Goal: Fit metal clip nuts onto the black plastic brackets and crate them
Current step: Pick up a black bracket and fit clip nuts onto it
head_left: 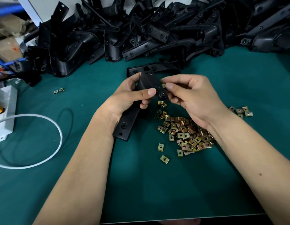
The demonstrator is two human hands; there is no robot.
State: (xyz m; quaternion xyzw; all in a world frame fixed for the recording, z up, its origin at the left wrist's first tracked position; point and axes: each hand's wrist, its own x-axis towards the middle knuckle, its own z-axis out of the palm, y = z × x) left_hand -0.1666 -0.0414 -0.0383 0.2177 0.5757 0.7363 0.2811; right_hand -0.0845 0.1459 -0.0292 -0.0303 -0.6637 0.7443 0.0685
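A worker's left hand [133,95] wraps its grip round a long black plastic bracket [141,98] held above the green-matted desk [92,88], thumb pressed across the bracket's face. The right hand [189,98] pinches a small brass-coloured metal clip nut [163,85] between thumb and forefinger, its grip narrow, at the bracket's edge by the cluster of small holes near the upper end. A loose heap of matching clip nuts [185,132] lies at five o'clock from the hands, part-covered by the right wrist; a tall pile of black plastic brackets [141,30] fills the desk from ten to two o'clock. A white cable [56,127] loops at nine o'clock.

The step looks to be the seating of the nut. To do it well, the left hand should brace the bracket firmly while the nut slides squarely over the edge until its hole aligns with the bracket's hole; a skewed push could jam it. No crate shows.
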